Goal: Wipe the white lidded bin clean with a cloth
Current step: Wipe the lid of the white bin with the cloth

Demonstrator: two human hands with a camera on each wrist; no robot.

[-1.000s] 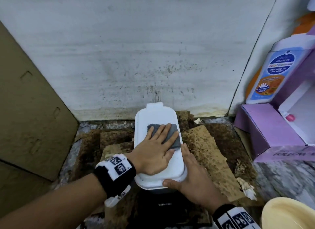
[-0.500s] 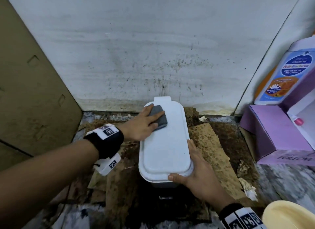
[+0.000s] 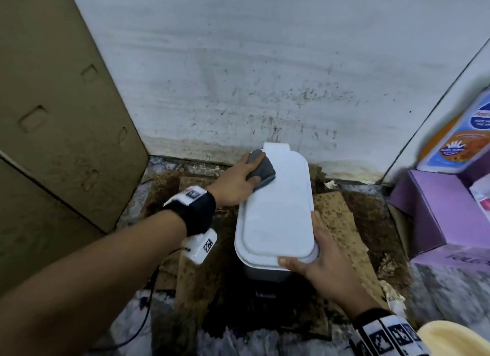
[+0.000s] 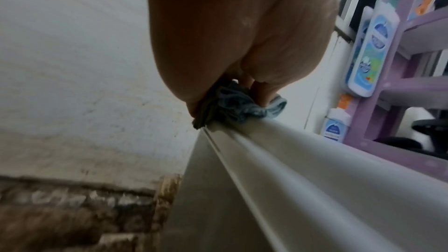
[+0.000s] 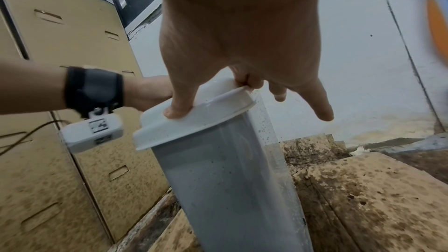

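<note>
The white lidded bin [image 3: 275, 212] stands upright on the floor against the wall. My left hand [image 3: 250, 171] grips a bunched grey cloth [image 3: 265, 171] and presses it on the lid's far left corner. In the left wrist view the cloth [image 4: 232, 106] sits on the lid's rim [image 4: 290, 160] under my curled fingers [image 4: 263, 91]. My right hand [image 3: 316, 252] holds the lid's near right corner. The right wrist view shows the thumb [image 5: 179, 110] on top of the lid [image 5: 194, 122] and a finger curled over its edge, above the grey bin body [image 5: 225, 189].
A tall cardboard panel [image 3: 53, 143] stands close on the left. Stained cardboard sheets [image 3: 342, 223] cover the floor around the bin. A purple box [image 3: 437, 209] and a soap bottle [image 3: 456, 138] sit on the right. A stained white wall [image 3: 265, 77] rises just behind.
My left hand has slid the cloth from the middle of the lid to its far left corner, bunching it. The right hand has stayed on the near right corner.
</note>
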